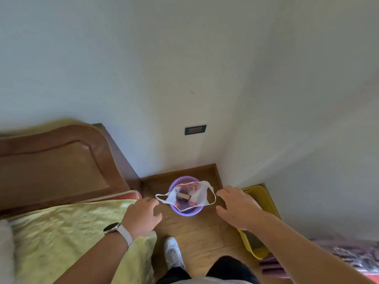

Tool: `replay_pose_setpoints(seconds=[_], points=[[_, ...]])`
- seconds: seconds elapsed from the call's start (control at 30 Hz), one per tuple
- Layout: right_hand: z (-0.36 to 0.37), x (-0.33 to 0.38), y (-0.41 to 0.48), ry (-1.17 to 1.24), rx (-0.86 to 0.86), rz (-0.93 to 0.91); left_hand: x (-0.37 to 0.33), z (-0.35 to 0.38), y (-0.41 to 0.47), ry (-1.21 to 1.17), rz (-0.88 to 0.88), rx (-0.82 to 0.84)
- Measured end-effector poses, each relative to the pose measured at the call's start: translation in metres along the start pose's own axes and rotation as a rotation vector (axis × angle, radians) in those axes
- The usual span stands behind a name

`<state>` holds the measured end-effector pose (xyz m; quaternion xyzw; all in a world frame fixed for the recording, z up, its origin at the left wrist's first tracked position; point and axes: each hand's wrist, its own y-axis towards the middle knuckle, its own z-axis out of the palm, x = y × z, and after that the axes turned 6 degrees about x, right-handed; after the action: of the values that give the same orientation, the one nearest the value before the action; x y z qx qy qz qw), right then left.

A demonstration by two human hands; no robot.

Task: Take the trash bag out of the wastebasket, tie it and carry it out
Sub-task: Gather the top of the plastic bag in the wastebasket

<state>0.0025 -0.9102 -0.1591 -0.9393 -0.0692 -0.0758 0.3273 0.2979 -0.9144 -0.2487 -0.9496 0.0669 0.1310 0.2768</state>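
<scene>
A small purple wastebasket (185, 212) stands on the wooden floor in the corner of the room. A white trash bag (196, 196) with red print lines it, its two loop handles hanging out to the left and right over the rim. A brown box-like item lies inside the bag. My left hand (141, 216), with a watch on its wrist, hovers just left of the left handle, fingers spread. Just right of the right handle, my right hand (239, 208) is held the same way. Neither hand touches the bag.
A bed with a yellow-green cover (61, 232) and a brown wooden headboard (57, 167) fills the left. A yellow bin (260, 201) stands by the right wall. A wall socket (195, 130) sits above the basket. My white shoe (173, 253) is on the floor below.
</scene>
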Motion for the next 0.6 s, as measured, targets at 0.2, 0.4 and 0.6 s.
replay_pose_setpoints(seconds=[0.2,0.4,0.6], points=[[-0.003,-0.008,0.04,0.039,0.057,0.042,0.008,0.007,0.036,-0.074,-0.036,0.12],[0.014,-0.029,0.096,0.105,0.174,0.023,-0.002,0.018,0.065,-0.233,-0.16,0.225],[0.05,-0.06,0.179,0.232,0.261,0.04,-0.01,0.065,0.113,-0.517,-0.312,0.348]])
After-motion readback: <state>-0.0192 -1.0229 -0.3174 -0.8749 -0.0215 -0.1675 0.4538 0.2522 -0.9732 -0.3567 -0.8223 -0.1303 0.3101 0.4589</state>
